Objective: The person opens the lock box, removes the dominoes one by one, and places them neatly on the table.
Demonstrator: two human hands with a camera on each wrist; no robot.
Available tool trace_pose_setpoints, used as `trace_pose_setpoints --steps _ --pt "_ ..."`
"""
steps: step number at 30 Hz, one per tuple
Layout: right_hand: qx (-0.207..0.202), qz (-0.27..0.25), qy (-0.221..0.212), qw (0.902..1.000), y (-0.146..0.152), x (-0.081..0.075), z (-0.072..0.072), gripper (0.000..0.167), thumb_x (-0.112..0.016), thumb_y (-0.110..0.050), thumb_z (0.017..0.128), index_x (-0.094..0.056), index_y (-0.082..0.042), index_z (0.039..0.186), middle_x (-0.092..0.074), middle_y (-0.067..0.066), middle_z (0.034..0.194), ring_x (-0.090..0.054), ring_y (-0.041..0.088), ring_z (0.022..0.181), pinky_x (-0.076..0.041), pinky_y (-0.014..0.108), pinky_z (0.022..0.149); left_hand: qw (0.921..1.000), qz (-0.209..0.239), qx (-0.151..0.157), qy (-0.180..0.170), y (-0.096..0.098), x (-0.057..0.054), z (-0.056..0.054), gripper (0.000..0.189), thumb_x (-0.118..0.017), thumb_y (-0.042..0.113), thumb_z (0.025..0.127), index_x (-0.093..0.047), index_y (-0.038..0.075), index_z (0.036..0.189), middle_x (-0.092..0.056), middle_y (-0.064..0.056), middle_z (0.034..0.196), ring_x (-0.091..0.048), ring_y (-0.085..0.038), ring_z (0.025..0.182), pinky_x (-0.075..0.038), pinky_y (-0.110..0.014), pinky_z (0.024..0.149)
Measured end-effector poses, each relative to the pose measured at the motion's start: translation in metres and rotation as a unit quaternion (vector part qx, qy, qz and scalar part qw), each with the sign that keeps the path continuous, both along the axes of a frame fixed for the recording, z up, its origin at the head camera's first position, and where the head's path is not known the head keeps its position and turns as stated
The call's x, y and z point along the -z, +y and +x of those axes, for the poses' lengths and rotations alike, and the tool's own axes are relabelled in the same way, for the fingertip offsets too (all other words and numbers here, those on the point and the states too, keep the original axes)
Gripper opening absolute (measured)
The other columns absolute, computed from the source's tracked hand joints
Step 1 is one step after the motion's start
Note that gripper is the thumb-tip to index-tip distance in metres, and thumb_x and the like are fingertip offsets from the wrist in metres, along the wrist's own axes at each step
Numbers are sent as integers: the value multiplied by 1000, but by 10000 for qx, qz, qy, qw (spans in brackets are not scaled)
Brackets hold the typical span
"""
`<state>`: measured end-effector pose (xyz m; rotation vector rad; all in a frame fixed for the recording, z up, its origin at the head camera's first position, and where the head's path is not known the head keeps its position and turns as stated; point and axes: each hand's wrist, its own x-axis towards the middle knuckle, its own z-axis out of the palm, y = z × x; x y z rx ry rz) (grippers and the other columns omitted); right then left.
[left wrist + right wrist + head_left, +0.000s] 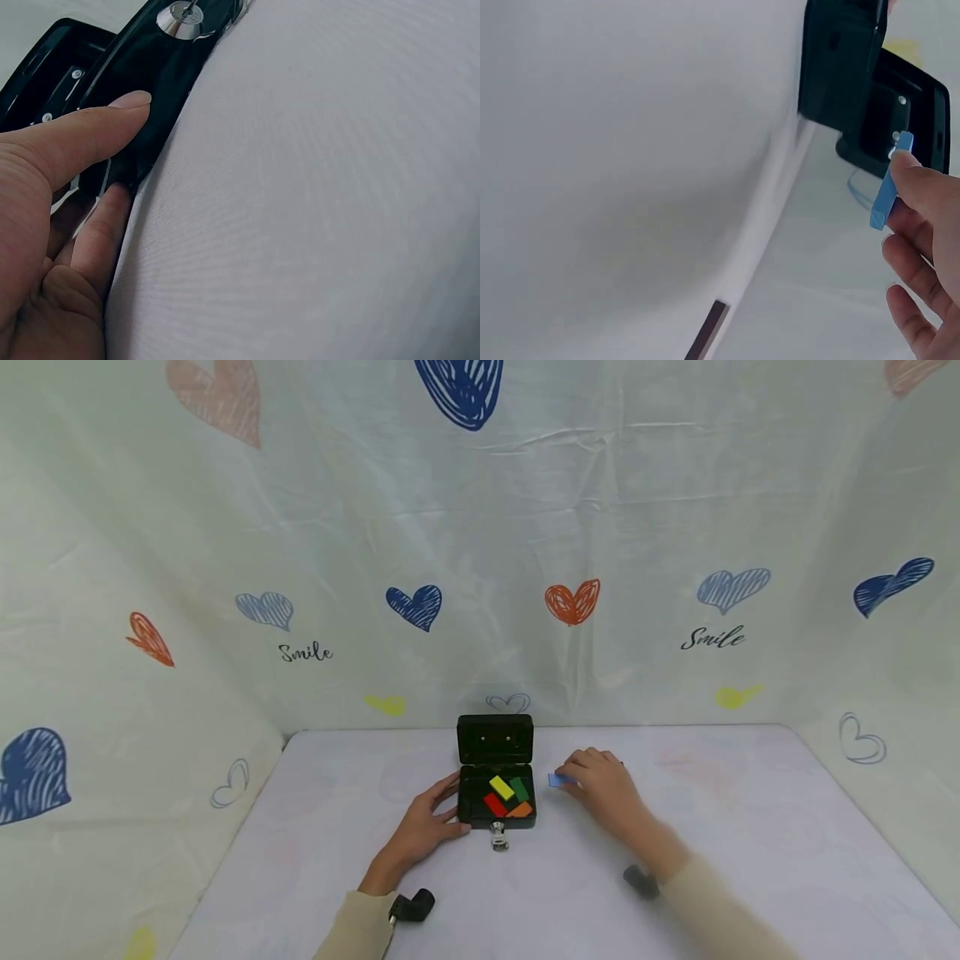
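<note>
The right hand (603,789) pinched a blue block (556,780) beside the open box (472,787), which the left hand (423,833) held. The side wall (836,67) stood between it and four coloured blocks (502,787) inside; only the right wrist view showed a dark strip (707,331), perhaps another block.

Behind the white tabletop (705,810) hangs a pale, creased sheet (487,510) printed with hearts. Just above the tabletop's back edge sit a left yellow print (386,705), a right yellow print (738,697) and, near the middle, a thin outlined heart (508,702). Higher over that edge come a scribbled dark-blue heart (415,607) and a red heart (572,602), with a light-blue heart (733,590) over its right end. Black "Smile" lettering (306,652) stands above each end of the tabletop. Left of the tabletop, the sheet shows a big blue heart (33,775); right of it, a grey double-outlined heart (862,740).
</note>
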<state>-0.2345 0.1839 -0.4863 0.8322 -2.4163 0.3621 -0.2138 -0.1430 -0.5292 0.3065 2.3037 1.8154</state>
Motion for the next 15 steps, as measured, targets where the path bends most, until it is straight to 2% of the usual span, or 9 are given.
trace_pose_setpoints --steps 6,12,15 --pt "124 67 -19 9999 20 6 1 25 -97 -10 71 -80 -13 90 -70 -4 87 -61 17 79 -55 34 72 10000 -9 -17 26 -1 0 0 89 -81 -10 86 -38 6 163 -37 -23 167 -38 -43 153 -51 -43 113" --pt "148 132 204 9996 40 11 1 29 -98 -7 66 -78 -12 86 -70 -4 86 -60 17 76 -53 35 67 10000 1 -28 25 -1 1 0 89 -81 -9 86 -39 6 163 -38 -22 167 -39 -43 152 -51 -43 113" --pt "211 175 154 9995 50 12 0 29 -98 -7 67 -79 -9 89 -72 -2 89 -61 19 77 -53 35 66 10000 -13 -30 22 0 2 0 89 -81 -8 86 -39 7 163 -38 -22 166 -40 -43 152 -52 -43 113"
